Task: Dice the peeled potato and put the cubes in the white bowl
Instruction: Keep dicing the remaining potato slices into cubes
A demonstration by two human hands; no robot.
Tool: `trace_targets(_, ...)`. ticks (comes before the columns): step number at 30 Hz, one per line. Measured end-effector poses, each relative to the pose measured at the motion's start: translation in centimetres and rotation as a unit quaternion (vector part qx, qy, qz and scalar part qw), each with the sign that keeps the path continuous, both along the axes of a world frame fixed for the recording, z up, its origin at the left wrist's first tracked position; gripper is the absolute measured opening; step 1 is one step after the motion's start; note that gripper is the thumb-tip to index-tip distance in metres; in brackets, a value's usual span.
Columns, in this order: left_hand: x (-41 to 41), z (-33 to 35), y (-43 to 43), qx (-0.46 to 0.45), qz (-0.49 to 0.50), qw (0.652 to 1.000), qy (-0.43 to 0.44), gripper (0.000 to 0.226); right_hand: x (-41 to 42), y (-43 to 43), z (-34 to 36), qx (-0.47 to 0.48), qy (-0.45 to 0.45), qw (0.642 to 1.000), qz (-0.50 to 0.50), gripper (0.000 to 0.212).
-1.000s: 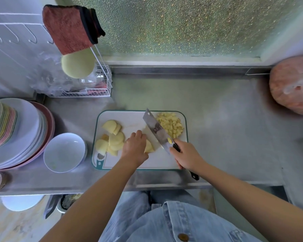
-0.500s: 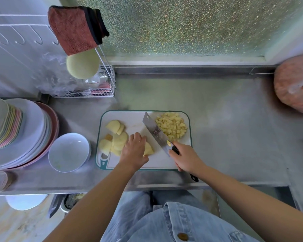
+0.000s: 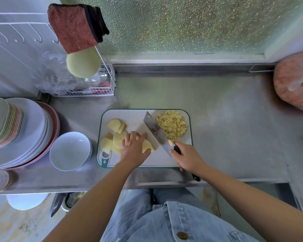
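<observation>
On the white cutting board (image 3: 135, 117) lie several potato slices (image 3: 115, 135) at the left and a heap of diced cubes (image 3: 171, 124) at the right. My left hand (image 3: 134, 149) holds down a stack of potato slices (image 3: 148, 145) in the board's middle, fingers curled over it. My right hand (image 3: 187, 157) grips the black handle of a cleaver (image 3: 156, 131). Its blade slants across the board, just right of the held potato. The white bowl (image 3: 70, 151) stands left of the board with no cubes in it.
A stack of plates (image 3: 23, 130) stands at the far left on the steel counter (image 3: 226, 119). Behind it are a wire rack (image 3: 98, 88) and a hanging red cloth (image 3: 75, 27). A pink bag (image 3: 294, 81) lies at the far right.
My left hand has settled its grip on the potato stack. The cleaver has stayed close beside it at the same slant. The camera has shifted slightly.
</observation>
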State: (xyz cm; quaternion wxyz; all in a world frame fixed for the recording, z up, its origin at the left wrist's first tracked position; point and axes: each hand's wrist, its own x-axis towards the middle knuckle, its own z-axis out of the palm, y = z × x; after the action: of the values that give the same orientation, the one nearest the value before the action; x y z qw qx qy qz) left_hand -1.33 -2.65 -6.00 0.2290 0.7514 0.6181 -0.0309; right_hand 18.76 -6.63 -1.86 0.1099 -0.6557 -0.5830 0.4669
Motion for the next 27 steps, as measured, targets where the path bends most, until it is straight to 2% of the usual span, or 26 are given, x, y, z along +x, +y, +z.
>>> trace_targets(3,0.1,0.2,0.1,0.000,0.026,1.000,-0.011,0.060,-0.4,-0.3,0.1,-0.008,0.004,1.000,0.008,0.021)
trace_targets(8,-0.5,0.1,-0.6,0.023,-0.021,0.999,0.025,0.069,-0.6,-0.4,-0.5,-0.012,-0.025,1.000,0.010,0.023)
trace_targets(13,-0.5,0.4,-0.4,0.011,-0.025,0.999,0.027,0.066,0.0,-0.3,-1.0,0.017,-0.072,0.996,-0.040,0.022)
trace_targets(18,-0.3,0.4,-0.2,-0.003,-0.035,0.999,0.020,0.058,-0.5,-0.9,-0.6,0.008,-0.049,0.999,0.016,0.025)
trace_targets(24,0.9,0.0,0.3,0.009,-0.031,0.999,0.007,0.054,-0.7,-1.4,-0.9,0.018,-0.080,0.996,0.016,0.027)
trace_targets(27,1.5,-0.2,0.6,0.013,-0.031,0.999,0.006,0.052,-0.6,-1.5,-0.9,0.027,-0.117,0.993,0.017,0.021)
